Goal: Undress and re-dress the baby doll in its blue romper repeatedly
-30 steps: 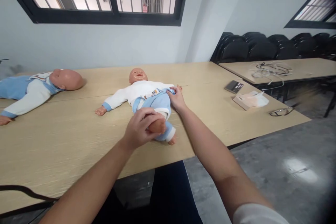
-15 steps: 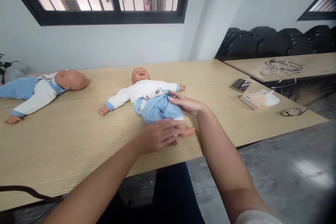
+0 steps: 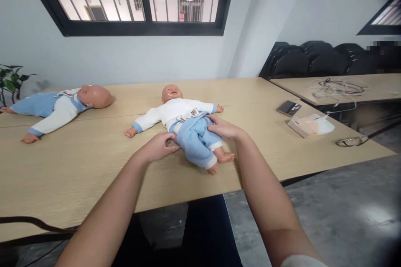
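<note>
A baby doll lies on its back on the wooden table, in a white top and blue trousers with white cuffs. Its head points to the wall, its bare feet toward the table's front edge. My left hand pinches the waist edge of the trousers on the left side. On the other side, my right hand has its fingers closed on the trousers' waist; the fingertips are partly hidden in the cloth.
A second doll in similar clothes lies at the left, near a plant. To the right are a phone-like dark item, a tissue box and glasses. Cables lie on another table, with black chairs behind.
My left hand has moved from over the doll's legs up to the left side of its waist. The doll's trouser legs and feet are now uncovered. The view has shifted slightly.
</note>
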Action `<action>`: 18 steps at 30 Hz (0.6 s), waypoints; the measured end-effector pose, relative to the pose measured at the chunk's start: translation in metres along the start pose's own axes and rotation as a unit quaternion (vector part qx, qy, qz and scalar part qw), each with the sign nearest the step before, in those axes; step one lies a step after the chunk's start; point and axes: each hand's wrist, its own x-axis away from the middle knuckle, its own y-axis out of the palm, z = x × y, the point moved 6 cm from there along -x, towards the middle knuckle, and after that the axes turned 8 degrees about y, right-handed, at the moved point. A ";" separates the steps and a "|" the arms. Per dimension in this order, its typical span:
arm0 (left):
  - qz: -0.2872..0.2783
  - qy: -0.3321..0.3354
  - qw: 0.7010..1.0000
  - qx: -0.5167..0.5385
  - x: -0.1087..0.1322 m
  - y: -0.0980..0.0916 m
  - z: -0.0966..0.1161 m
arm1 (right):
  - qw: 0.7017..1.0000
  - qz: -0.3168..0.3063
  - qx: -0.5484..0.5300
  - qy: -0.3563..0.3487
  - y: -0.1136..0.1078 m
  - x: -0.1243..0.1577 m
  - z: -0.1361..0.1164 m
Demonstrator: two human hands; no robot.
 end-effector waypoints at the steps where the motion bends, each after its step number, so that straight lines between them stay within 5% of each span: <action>1: 0.008 -0.005 1.000 0.013 0.000 0.001 -0.001 | 1.000 0.013 0.006 -0.007 0.000 0.001 -0.002; 4: 0.039 -0.015 0.999 0.034 0.000 0.000 -0.005 | 0.992 0.105 -0.001 -0.065 0.003 0.017 -0.015; 8: 0.068 -0.004 0.996 0.062 0.000 -0.002 -0.013 | 0.938 0.293 0.088 -0.165 0.026 0.087 -0.026; 13: 0.092 0.011 0.988 0.122 -0.004 -0.001 -0.025 | 0.939 0.241 0.181 -0.166 0.084 0.158 0.001; 18: 0.048 -0.003 0.987 0.154 -0.004 0.008 -0.029 | 0.925 0.279 0.234 -0.107 0.096 0.168 0.025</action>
